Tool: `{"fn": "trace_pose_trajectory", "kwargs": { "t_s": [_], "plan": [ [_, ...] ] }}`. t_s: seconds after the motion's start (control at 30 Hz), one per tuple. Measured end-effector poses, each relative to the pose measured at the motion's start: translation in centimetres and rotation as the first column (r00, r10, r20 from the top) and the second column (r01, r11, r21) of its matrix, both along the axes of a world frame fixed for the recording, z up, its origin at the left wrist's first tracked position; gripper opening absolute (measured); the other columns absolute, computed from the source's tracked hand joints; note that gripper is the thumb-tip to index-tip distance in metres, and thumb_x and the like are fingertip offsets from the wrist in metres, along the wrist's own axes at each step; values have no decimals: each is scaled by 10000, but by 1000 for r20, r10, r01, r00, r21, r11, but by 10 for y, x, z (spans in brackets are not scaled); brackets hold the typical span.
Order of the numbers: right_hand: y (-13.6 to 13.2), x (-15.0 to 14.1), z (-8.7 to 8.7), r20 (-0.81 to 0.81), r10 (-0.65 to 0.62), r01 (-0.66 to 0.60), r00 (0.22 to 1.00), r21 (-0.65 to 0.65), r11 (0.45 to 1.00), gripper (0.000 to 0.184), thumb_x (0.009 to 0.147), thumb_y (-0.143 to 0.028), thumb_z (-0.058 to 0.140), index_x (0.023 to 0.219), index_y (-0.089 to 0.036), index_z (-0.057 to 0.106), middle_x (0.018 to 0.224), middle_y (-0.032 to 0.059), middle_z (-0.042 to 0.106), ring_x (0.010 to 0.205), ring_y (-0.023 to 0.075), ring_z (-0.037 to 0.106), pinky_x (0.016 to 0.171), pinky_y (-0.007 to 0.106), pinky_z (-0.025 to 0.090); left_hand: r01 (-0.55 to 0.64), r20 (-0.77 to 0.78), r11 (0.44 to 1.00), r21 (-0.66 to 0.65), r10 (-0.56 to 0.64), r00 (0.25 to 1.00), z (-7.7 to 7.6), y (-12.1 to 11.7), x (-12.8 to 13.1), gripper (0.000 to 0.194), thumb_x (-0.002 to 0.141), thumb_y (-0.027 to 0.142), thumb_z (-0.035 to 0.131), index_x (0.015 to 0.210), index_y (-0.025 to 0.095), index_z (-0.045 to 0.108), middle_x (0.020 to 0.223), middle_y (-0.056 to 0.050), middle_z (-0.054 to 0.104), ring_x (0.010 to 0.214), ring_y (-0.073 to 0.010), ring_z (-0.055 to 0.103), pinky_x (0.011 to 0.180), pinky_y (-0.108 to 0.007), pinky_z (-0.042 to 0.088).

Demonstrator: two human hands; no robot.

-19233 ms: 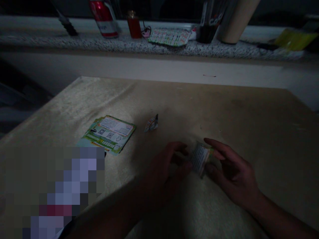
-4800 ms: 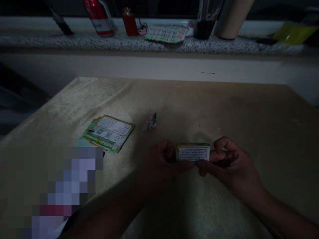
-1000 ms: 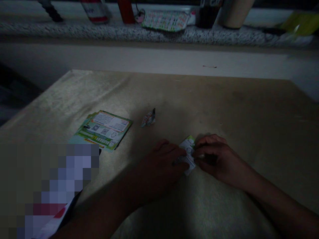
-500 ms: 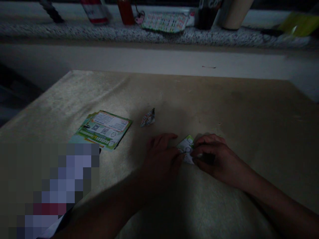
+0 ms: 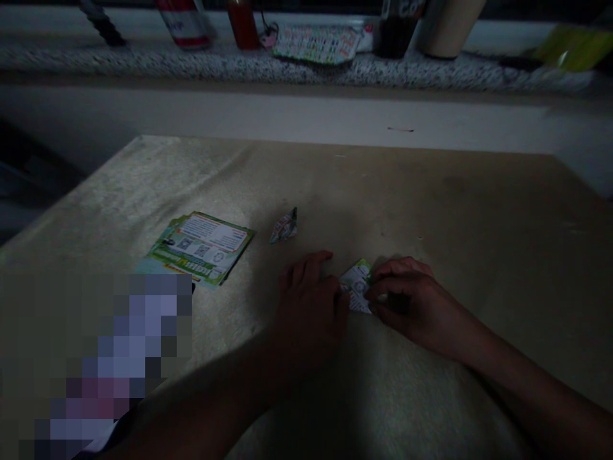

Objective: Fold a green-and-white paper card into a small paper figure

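Observation:
A small piece of folded paper point(image 5: 358, 287), green and white with print, lies on the table between my two hands. My right hand point(image 5: 412, 294) pinches its right edge between thumb and fingers. At the paper's left corner, the thumb and index finger of my left hand point(image 5: 311, 303) are pressed together on it, while the other fingers stretch forward over the tabletop. My left fingers cover part of that corner. Farther back sits a pointed folded paper piece point(image 5: 285, 227), apart from both hands.
Printed green leaflets point(image 5: 205, 246) lie in a stack at the left of the cloth-covered table point(image 5: 431, 204). Behind it, a speckled sill point(image 5: 230, 67) carries a dark bottle point(image 5: 398, 29), a red-and-white can point(image 5: 184, 25), a patterned pouch point(image 5: 316, 43) and other items. A blurred-out area fills the lower left.
My left thumb and index finger have drawn slightly back to the left, showing more of the folded paper. My right hand stays nearly still on its edge.

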State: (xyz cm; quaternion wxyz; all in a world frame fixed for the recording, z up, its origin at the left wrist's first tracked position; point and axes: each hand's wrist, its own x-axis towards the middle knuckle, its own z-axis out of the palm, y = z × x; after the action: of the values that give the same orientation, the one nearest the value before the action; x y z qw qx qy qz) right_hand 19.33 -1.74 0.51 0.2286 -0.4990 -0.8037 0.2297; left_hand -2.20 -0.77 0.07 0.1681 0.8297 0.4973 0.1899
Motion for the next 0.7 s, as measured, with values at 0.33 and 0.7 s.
{"fn": "trace_pose_trajectory", "kwargs": {
  "t_s": [0.33,0.7],
  "plan": [
    [0,1,-2,9,3,-3,1000,-12,1000,138,825,-161,716,893,-277,748,1000,16,708,1010,231,626,935,449,415,-35,-45,999,-40,33,998,4,2,3,173,926,249,590,840,157,709,1400,-160,551,1299,-352,487,1078,-612,362],
    [-2,-1,5,24,19,-18,1000,-51,999,144,875,-159,660,886,-275,744,1012,11,697,1040,220,605,969,433,387,-34,-68,998,-49,31,997,6,1,4,170,926,251,595,869,155,723,1408,-155,551,1295,-345,496,1085,-592,359]
  ]
}}
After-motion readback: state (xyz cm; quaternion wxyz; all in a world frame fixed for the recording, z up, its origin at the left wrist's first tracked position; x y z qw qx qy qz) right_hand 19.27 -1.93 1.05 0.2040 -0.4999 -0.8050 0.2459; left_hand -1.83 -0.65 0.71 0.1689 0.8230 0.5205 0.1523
